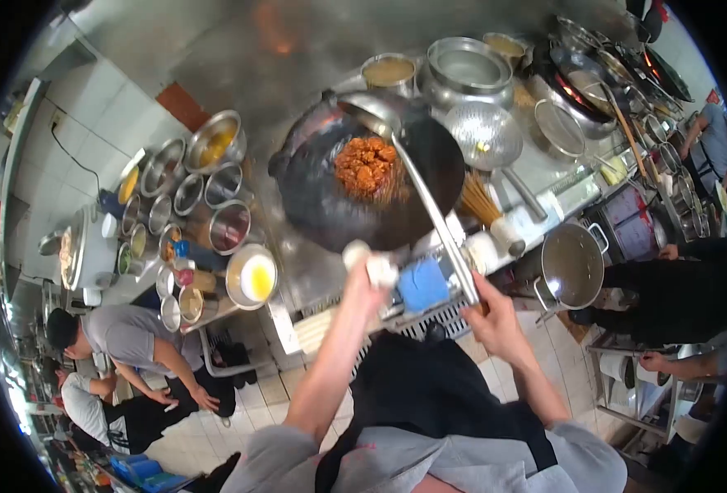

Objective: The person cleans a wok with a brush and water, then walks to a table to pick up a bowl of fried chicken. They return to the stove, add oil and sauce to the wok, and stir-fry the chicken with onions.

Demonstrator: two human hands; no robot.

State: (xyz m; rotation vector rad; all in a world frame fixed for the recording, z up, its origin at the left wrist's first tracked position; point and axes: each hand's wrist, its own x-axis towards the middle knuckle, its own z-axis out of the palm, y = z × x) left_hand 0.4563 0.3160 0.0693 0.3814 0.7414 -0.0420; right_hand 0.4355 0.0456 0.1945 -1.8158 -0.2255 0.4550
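A black wok sits on the stove in front of me, with a pile of glossy red-brown sauced pieces of food in its middle. My left hand is closed around a bunched white cloth at the wok's near edge; whatever lies under the cloth is hidden. In my right hand is the end of a long metal ladle. Its bowl hangs over the far side of the wok, above the food. A folded blue cloth lies between my hands.
Metal containers of ingredients and a bowl with yellow liquid stand left. A perforated strainer, a bamboo brush and a large pot are to the right. Co-workers stand on both sides.
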